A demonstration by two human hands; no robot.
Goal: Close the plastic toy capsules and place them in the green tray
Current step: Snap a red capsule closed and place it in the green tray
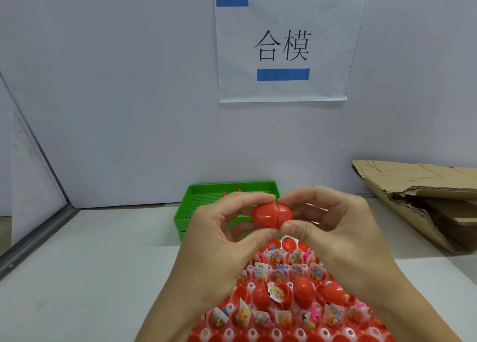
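At the centre of the frame, just in front of the green tray [183,207], the left hand [219,238] and right hand [333,228] each pinch one half of the red capsule [271,214], which looks light, rigid, glossy and likely slippery, best held by its rounded ends.

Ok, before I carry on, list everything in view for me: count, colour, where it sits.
held capsule: one, red, halves together, in front of the green tray
green tray: one, green, by the wall; a few red pieces inside, count unclear
red holder tray: one, red with pale studs, nearest the camera
open capsule halves: many, red, holding small toy packets, in the red holder tray
closed capsules: two, red, in the red holder tray
paper sign: one, white with blue tape, on the wall
cardboard: brown, flattened, far right
table: white
left hand: grip on the held capsule's left half
right hand: grip on its right half
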